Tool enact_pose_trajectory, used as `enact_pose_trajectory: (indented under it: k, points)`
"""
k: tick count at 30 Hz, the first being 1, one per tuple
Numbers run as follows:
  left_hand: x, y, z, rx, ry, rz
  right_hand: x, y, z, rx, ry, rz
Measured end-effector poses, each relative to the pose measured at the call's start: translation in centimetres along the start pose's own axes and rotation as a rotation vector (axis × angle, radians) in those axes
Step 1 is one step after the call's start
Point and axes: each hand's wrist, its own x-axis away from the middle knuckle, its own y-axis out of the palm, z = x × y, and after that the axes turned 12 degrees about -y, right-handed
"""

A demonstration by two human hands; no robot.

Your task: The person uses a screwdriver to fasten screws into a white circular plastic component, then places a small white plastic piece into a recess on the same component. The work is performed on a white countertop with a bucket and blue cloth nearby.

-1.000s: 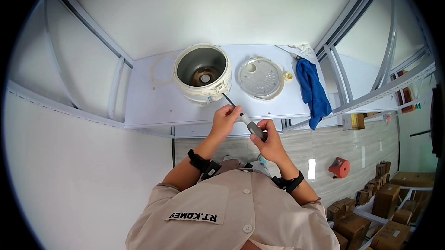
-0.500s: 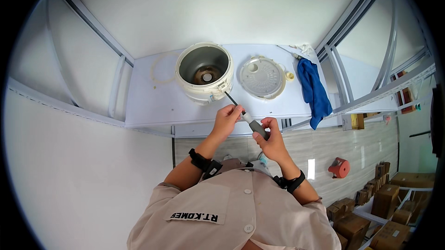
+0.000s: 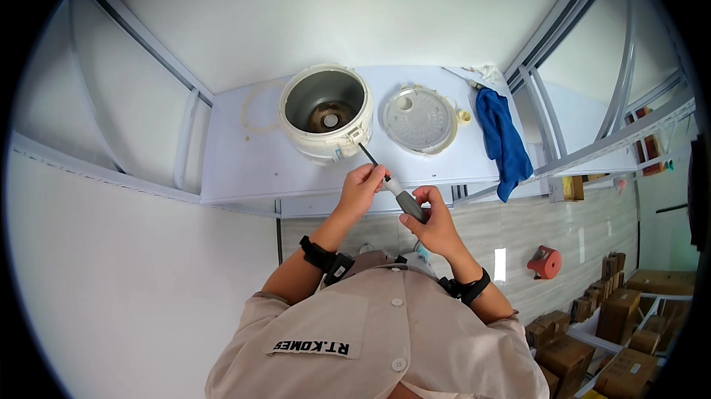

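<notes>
My left hand (image 3: 362,189) pinches the dark shaft of a screwdriver (image 3: 404,198) near its grey-and-white handle. The fingers of my right hand (image 3: 433,224) are curled round the handle's rear end. Its tip points up and left, at the front rim of an open white rice cooker body (image 3: 324,146), by the latch or hinge part; whether it touches a screw is too small to tell. The cooker's grey inside is stained brown around a round centre piece. To its right lies the detached round lid (image 3: 420,119), with a small yellowish cap (image 3: 464,117) beside it.
A blue cloth (image 3: 503,140) hangs over the right front edge of the white table (image 3: 244,169). Another thin-shafted tool (image 3: 465,79) and a crumpled white tissue (image 3: 487,72) lie behind it. Metal posts frame both sides. A red stool (image 3: 546,263) and cardboard boxes (image 3: 618,317) stand on the floor.
My grip and the screwdriver's position at the cooker's rim stay nearly the same. The whole view has shifted slightly, and the right fingers have moved a little on the handle.
</notes>
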Motion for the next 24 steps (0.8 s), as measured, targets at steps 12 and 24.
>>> enact_pose_trajectory:
  k: [12, 24]
  points:
    - [-0.2, -0.6, -0.2, 0.061, -0.020, -0.068, -0.3, -0.1, -0.4, -0.102, 0.067, -0.036]
    - [-0.4, -0.2, 0.6, 0.005, -0.023, 0.012, -0.9, -0.8, 0.1, -0.382, 0.236, -0.043]
